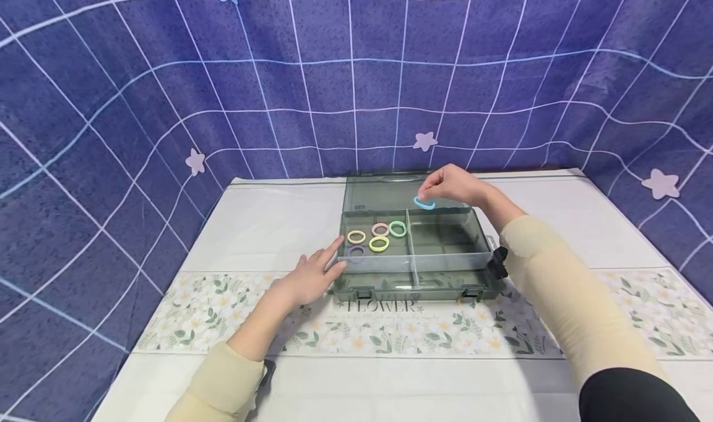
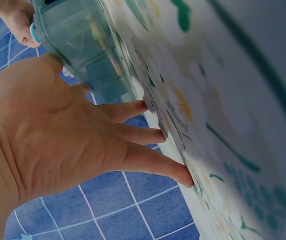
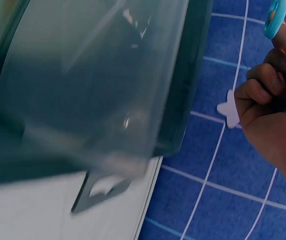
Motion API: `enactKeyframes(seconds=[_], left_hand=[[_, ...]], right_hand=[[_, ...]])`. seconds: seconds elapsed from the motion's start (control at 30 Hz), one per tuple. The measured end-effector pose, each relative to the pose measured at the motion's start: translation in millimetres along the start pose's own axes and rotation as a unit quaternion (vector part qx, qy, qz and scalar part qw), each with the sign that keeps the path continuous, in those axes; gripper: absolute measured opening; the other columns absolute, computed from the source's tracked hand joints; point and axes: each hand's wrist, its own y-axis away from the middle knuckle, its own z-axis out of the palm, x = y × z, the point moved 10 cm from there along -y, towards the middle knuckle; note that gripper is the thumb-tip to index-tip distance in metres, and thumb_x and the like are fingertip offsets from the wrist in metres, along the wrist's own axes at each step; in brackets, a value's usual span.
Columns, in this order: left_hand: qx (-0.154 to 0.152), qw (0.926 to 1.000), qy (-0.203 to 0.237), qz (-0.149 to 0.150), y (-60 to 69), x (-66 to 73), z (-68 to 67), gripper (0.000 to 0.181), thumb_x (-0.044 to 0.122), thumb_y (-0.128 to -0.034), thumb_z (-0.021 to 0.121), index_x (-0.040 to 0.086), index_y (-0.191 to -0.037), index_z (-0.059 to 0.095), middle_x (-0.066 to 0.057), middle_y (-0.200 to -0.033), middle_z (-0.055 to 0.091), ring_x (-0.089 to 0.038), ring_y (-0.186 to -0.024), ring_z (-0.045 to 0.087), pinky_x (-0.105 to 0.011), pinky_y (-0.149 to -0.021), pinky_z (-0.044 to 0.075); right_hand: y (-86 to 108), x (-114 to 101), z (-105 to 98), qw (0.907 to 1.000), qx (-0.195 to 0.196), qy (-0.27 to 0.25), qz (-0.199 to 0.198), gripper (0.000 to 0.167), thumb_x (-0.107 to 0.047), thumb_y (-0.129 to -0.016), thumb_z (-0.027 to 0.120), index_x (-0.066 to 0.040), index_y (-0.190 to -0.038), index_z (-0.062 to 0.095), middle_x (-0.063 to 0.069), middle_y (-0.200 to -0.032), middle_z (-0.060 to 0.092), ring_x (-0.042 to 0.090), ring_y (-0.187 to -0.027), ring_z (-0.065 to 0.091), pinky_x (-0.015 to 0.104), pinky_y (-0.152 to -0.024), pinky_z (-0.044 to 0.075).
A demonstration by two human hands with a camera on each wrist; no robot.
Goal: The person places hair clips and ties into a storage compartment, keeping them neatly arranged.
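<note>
My right hand pinches a light-blue ring, which looks like a hair tie, above the back edge of a grey see-through divided box. In the right wrist view the same ring is at the fingertips, and the other fingers are curled. Inside the box's left half lie an orange ring, a pink ring, a green ring, a yellow ring and a purple ring. My left hand, fingers spread, touches the box's left side; some fingertips rest on the tablecloth.
The box's lid lies folded open behind it. A divider separates the left half from the right. Front latches face me. The floral tablecloth ends at a blue gridded curtain.
</note>
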Motion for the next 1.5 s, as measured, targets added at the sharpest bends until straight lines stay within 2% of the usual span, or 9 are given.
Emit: enactKeyframes(seconds=[0.1, 0.27, 0.4, 0.5, 0.7, 0.9, 1.2, 1.5], left_hand=[[0.000, 1.0000, 0.001, 0.001, -0.8, 1.1, -0.5, 0.066, 0.051, -0.1095, 0.030, 0.027, -0.165, 0.004, -0.017, -0.165, 0.023, -0.040, -0.152, 0.016, -0.062, -0.120, -0.002], [-0.001, 1.0000, 0.001, -0.003, -0.9, 1.6, 0.5, 0.065, 0.051, -0.1095, 0.031, 0.029, -0.165, 0.003, -0.017, -0.165, 0.022, -0.039, -0.152, 0.016, -0.062, -0.120, -0.002], [0.000, 1.0000, -0.001, -0.004, -1.7, 2.5, 0.5, 0.065, 0.051, -0.1095, 0.031, 0.029, -0.165, 0.003, -0.018, -0.165, 0.022, -0.040, -0.152, 0.016, -0.062, -0.120, -0.002], [-0.003, 1.0000, -0.007, 0.000, -1.9, 3.3, 0.8, 0.066, 0.050, -0.1096, 0.030, 0.027, -0.165, 0.003, -0.018, -0.165, 0.023, -0.040, -0.152, 0.017, -0.062, -0.120, -0.002], [-0.006, 1.0000, -0.004, -0.001, -1.0, 2.9, 1.0, 0.066, 0.052, -0.1093, 0.029, 0.029, -0.165, 0.002, -0.016, -0.165, 0.023, -0.039, -0.152, 0.015, -0.061, -0.120, -0.003], [0.000, 1.0000, -0.001, 0.002, 0.3, 0.9, 0.0, 0.066, 0.052, -0.1093, 0.029, 0.027, -0.165, 0.003, -0.018, -0.164, 0.025, -0.039, -0.152, 0.017, -0.063, -0.120, -0.003], [0.001, 1.0000, -0.005, -0.002, 0.5, 0.3, -0.2, 0.066, 0.052, -0.1093, 0.029, 0.028, -0.165, 0.004, -0.017, -0.164, 0.025, -0.039, -0.152, 0.018, -0.062, -0.120, -0.002], [0.000, 1.0000, -0.007, -0.006, 1.1, 0.0, -0.3, 0.066, 0.052, -0.1091, 0.029, 0.029, -0.165, 0.003, -0.018, -0.164, 0.024, -0.039, -0.152, 0.016, -0.062, -0.120, -0.002]], right_hand=[[-9.4, 1.0, 6.3, 1.0000, -0.002, 0.003, -0.006, 0.013, -0.017, -0.088, 0.081, -0.005, -0.093, 0.081, 0.004, -0.083, 0.074, 0.015, -0.080, 0.060, 0.029, -0.076, 0.049], [-15.9, -9.6, 21.0, 0.9996, -0.021, 0.001, -0.019, 0.014, -0.018, -0.089, 0.081, -0.005, -0.094, 0.081, 0.004, -0.083, 0.074, 0.018, -0.081, 0.061, 0.034, -0.080, 0.050], [-20.3, -16.1, 33.1, 0.9984, -0.042, -0.001, -0.038, 0.013, -0.017, -0.089, 0.080, -0.005, -0.095, 0.081, 0.006, -0.084, 0.075, 0.018, -0.082, 0.064, 0.033, -0.083, 0.051], [-25.1, -16.7, 41.3, 0.9973, -0.054, 0.003, -0.049, 0.012, -0.016, -0.089, 0.080, -0.005, -0.095, 0.081, 0.007, -0.085, 0.075, 0.014, -0.080, 0.062, 0.029, -0.080, 0.051], [-28.5, -20.7, 57.3, 0.9959, -0.076, -0.004, -0.050, 0.012, -0.012, -0.089, 0.080, -0.002, -0.095, 0.080, 0.004, -0.081, 0.073, 0.013, -0.077, 0.058, 0.028, -0.078, 0.050], [-29.9, -20.9, 69.7, 0.9946, -0.094, -0.005, -0.042, 0.011, -0.012, -0.088, 0.080, -0.002, -0.094, 0.080, 0.001, -0.080, 0.073, 0.013, -0.080, 0.060, 0.027, -0.080, 0.050], [-28.2, -16.6, 73.2, 0.9943, -0.102, -0.006, -0.031, 0.011, -0.011, -0.088, 0.081, -0.001, -0.092, 0.080, 0.016, -0.087, 0.075, 0.013, -0.079, 0.061, 0.028, -0.080, 0.050], [-30.5, -14.4, 76.9, 0.9938, -0.101, 0.031, -0.034, 0.009, -0.010, -0.084, 0.083, -0.002, -0.090, 0.081, 0.001, -0.080, 0.075, 0.010, -0.077, 0.061, 0.026, -0.077, 0.049]])
